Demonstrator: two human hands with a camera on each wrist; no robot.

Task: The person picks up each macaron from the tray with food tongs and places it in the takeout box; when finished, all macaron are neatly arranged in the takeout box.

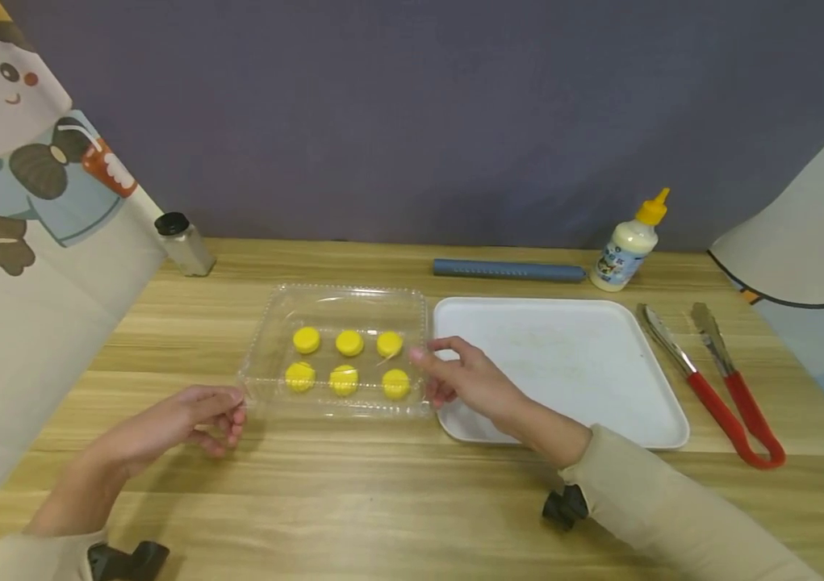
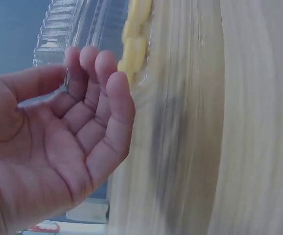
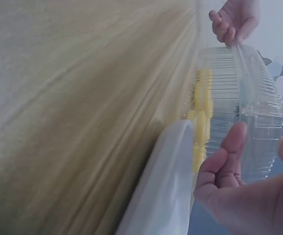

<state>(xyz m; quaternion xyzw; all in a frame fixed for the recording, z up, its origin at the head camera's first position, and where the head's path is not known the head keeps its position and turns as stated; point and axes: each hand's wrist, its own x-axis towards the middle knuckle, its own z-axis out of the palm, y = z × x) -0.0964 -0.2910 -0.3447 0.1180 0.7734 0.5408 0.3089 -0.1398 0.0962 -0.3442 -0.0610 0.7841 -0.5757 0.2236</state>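
Observation:
A clear plastic clamshell box (image 1: 349, 300) lies left of the middle of the table, with small round yellow pieces (image 1: 349, 343) in two rows inside. At its front left corner my left hand (image 1: 190, 420) pinches the rim between thumb and index finger; the other fingers are bent beside it. My right hand (image 1: 473, 379) holds the box's right side, its thumb over the lid and its fingers by the rim. Both hands on the box (image 3: 259, 98) appear in the right wrist view. The yellow pieces (image 2: 134, 41) show through the plastic in the left wrist view.
A white tray (image 1: 564, 403) lies directly right of the box. Farther right are red-handled tongs (image 1: 720, 403). Along the back stand a squeeze bottle (image 1: 622, 254) with a yellow nozzle, a blue-grey bar (image 1: 506, 270) lying flat, and a black-capped jar (image 1: 185, 244) at left.

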